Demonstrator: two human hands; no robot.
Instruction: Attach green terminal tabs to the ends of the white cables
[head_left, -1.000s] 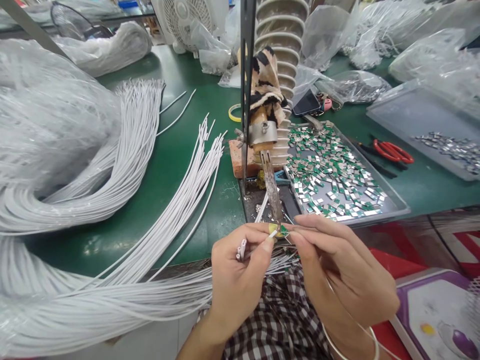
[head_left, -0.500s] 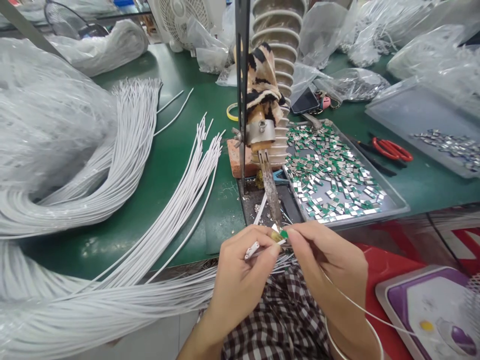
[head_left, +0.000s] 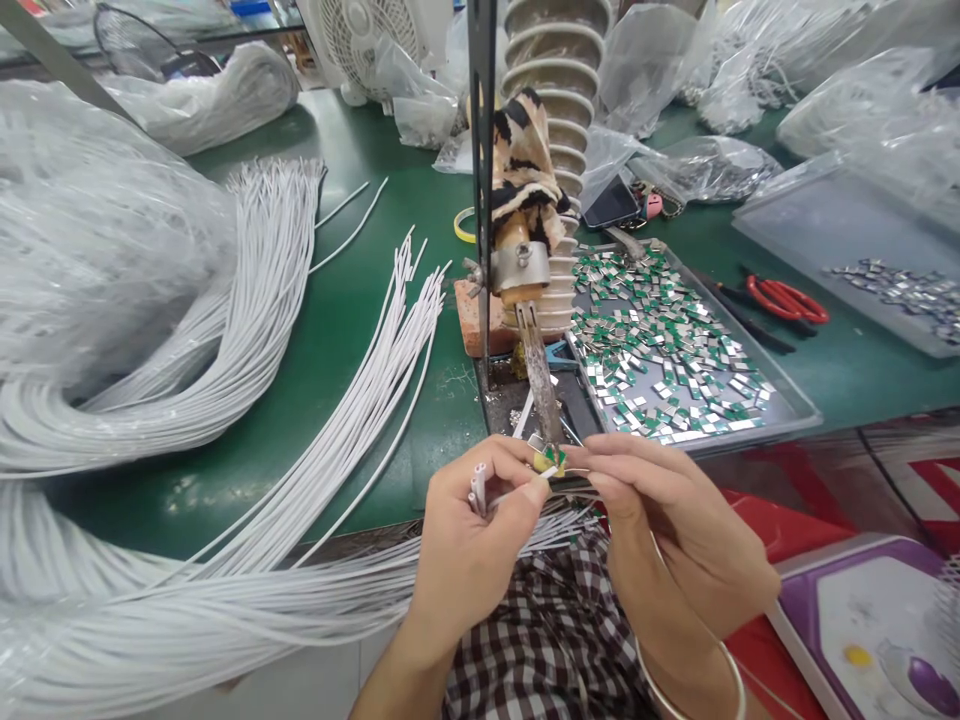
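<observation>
My left hand [head_left: 472, 540] is closed around a few white cables [head_left: 478, 485], whose cut ends poke up between thumb and fingers. At its fingertips one cable end meets a small green circuit board [head_left: 553, 456], right under the tip of a soldering iron [head_left: 538, 375]. My right hand [head_left: 675, 530] is closed, pinching a thin solder wire [head_left: 576, 470] that points at the board from the right. The iron hangs downward from a clamp [head_left: 521, 268] on a black metal upright [head_left: 484, 190]. Yellowish finger covering [head_left: 541, 464] shows beside the board.
A tray [head_left: 795, 415] of small green-and-silver boards stands right of the iron. Red-handled pliers [head_left: 787, 300] lie beyond it, near another plastic tray [head_left: 847, 215]. Bundles of white cables [head_left: 360, 400] cover the left side. A ribbed hose [head_left: 559, 60] rises behind the iron.
My right hand has shifted right and turned, its fingers now stretched toward the iron tip with the solder wire. The left hand has moved slightly left, and the board sits under the tip.
</observation>
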